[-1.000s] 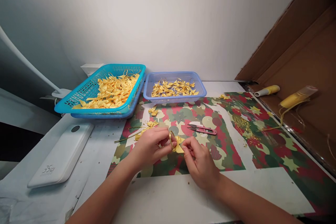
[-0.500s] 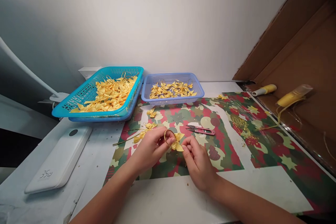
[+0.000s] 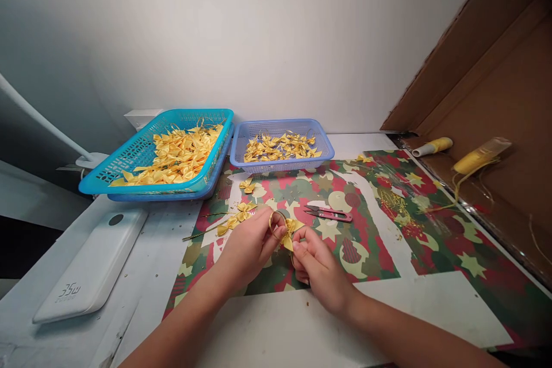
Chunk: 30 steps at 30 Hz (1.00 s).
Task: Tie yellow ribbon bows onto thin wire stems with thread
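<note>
Between my hands is a yellow ribbon bow (image 3: pixel 291 231) with a loop of gold cord (image 3: pixel 271 219) standing up from it. My left hand (image 3: pixel 255 237) is closed, pinching the bow's left side at the loop. The fingers of my right hand (image 3: pixel 318 259) are pinched at the bow's lower right, with a thin cord end hanging beside them. Left of my left hand lie more yellow bows (image 3: pixel 236 218) with gold cords. A single bow (image 3: pixel 247 186) rests farther back. Pink-handled thread snips (image 3: pixel 330 214) lie beyond my right hand.
A turquoise basket (image 3: pixel 103 178) heaped with yellow bows stands at the back left, beside a lilac basket (image 3: pixel 282 165) of bows with cords. A white power bank (image 3: pixel 92 264) lies on the left. At the right are yellow thread spools (image 3: pixel 480 156) and gold thread scraps (image 3: pixel 394 207).
My right fingers have moved slightly left and lower on the bow, and the bow has turned a little. The view has shifted slightly.
</note>
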Each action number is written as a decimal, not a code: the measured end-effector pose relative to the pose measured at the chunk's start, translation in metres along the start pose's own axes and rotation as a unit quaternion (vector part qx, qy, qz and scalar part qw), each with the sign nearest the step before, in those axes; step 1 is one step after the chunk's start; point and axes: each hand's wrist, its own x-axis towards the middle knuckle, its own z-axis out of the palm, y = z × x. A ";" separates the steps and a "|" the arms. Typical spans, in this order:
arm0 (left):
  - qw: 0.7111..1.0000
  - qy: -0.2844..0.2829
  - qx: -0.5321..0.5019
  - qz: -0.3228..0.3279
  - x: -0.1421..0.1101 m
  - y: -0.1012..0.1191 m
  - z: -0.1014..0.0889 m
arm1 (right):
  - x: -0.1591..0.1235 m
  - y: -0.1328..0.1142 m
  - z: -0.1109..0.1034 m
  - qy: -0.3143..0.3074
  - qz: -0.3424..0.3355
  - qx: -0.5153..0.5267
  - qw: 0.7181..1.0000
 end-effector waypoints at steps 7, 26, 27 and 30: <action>0.997 0.041 0.046 0.036 -0.001 -0.001 0.007 | 0.003 -0.002 0.003 -0.062 0.084 0.162 0.981; 0.997 0.060 0.048 0.024 -0.002 0.004 0.013 | 0.003 -0.002 0.003 -0.062 0.086 0.184 0.977; 0.997 0.058 0.047 0.022 -0.003 0.004 0.013 | 0.003 -0.002 0.004 -0.061 0.086 0.183 0.977; 0.997 0.055 0.046 0.016 -0.002 0.004 0.012 | 0.003 -0.003 0.004 -0.060 0.089 0.183 0.977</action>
